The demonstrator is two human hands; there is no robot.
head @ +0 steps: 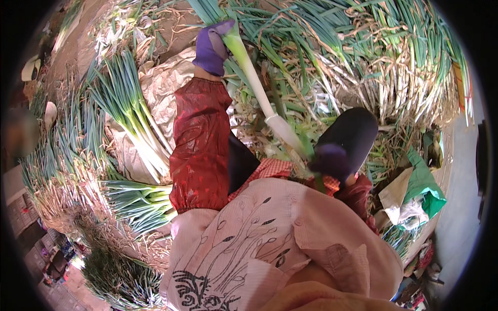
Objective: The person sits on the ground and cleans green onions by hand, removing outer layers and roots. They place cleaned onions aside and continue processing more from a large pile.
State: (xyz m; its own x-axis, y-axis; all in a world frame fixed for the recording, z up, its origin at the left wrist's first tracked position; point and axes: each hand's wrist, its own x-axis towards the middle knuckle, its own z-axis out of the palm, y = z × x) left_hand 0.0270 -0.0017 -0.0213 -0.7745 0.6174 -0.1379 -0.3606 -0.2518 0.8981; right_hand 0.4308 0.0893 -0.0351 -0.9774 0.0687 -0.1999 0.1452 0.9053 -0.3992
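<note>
My left hand (213, 46), in a purple knit glove and a red sleeve cover, grips a large Welsh onion (253, 76) where its green leaves meet the pale stalk. The stalk slants down to the right across my lap. At its lower end, my right hand (330, 160) is blurred, also in a purple glove. It appears closed around a green outer leaf (306, 144) beside the root end; its fingers are not distinct. Loose peelings (301, 126) lie beneath the stalk.
Left of my arm, cleaned Welsh onions (134, 126) rest on a crumpled tan sheet (159, 83), with another bunch (140, 202) below. Untrimmed onions (404, 74) are heaped at upper right. A black shoe (352, 128) and a green-and-white sack (422, 200) are on the right.
</note>
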